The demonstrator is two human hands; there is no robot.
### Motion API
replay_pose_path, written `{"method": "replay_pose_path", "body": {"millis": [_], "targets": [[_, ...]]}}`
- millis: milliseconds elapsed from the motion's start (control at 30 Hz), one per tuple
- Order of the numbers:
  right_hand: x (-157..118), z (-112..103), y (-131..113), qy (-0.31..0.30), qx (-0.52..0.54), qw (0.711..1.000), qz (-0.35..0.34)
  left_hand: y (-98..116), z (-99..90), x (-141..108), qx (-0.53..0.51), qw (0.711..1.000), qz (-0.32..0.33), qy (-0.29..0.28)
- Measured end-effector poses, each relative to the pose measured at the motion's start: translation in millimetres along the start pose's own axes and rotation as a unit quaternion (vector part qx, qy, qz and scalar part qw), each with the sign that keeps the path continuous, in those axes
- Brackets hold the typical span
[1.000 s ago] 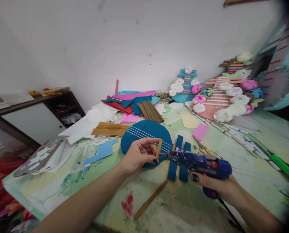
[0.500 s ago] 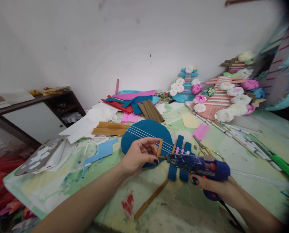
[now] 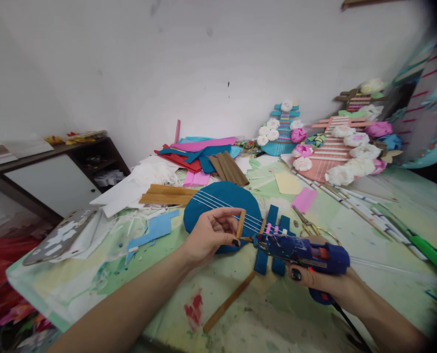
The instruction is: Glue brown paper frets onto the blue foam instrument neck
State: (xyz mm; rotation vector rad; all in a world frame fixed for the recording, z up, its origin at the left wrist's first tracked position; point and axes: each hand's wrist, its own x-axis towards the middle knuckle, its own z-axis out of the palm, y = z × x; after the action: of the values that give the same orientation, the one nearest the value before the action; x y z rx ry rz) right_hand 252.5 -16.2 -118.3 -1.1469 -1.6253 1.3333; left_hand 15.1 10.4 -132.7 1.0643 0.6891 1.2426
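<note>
The right hand (image 3: 334, 287) has most of its fingers hidden behind the glue gun (image 3: 299, 251). The left hand (image 3: 211, 233) covers part of the blue disc (image 3: 233, 193). Whether the nozzle (image 3: 248, 239) touches the strip (image 3: 241, 224), I can't tell. The cord (image 3: 348, 322) runs out of sight below, the green tool (image 3: 429, 254) to the right.

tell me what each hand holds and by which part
The left hand holds a short brown strip, fingers pinching its two ends. The right hand holds a blue hot glue gun near its handle, the exact grip partly hidden.
</note>
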Motion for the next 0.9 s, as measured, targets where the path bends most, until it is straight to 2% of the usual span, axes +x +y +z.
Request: {"method": "replay_pose_path", "body": {"millis": [133, 267, 433, 567, 633, 700, 800, 900], "targets": [[1.3, -1.7, 2.3, -0.005, -0.009, 1.000, -0.008, -0.3, -0.5, 0.1, -0.005, 1.000, -0.002, -0.004], [6.3, -4.3, 5.2, -0.033, -0.034, 0.998, -0.049, 1.8, 0.5, -0.1, -0.003, 1.000, -0.001, 0.007], [16.5, -13.6, 4.2, 0.055, 0.024, 0.997, -0.046, 6.9, -2.1, 1.5, 0.036, 0.999, 0.019, 0.030], [25.6, -28.0, 3.5, 0.162, 0.110, 0.978, -0.071, 10.8, -9.3, 8.2, 0.145, 0.989, 0.022, 0.015], [28.8, -33.7, 4.9, 0.205, 0.125, 0.966, -0.093, 13.6, -10.8, 13.7, 0.242, 0.970, 0.003, -0.014], [30.7, -36.9, 6.7, 0.217, 0.127, 0.962, -0.109, 17.0, -9.4, 20.9, 0.344, 0.938, -0.008, -0.047], [31.8, -37.7, 8.8, 0.207, 0.133, 0.962, -0.122, 22.5, -2.7, 35.9, 0.479, 0.872, -0.008, -0.101], [32.5, -37.5, 8.9, 0.201, 0.141, 0.962, -0.120, 26.4, 6.1, 54.3, 0.571, 0.806, -0.003, -0.153]]}}
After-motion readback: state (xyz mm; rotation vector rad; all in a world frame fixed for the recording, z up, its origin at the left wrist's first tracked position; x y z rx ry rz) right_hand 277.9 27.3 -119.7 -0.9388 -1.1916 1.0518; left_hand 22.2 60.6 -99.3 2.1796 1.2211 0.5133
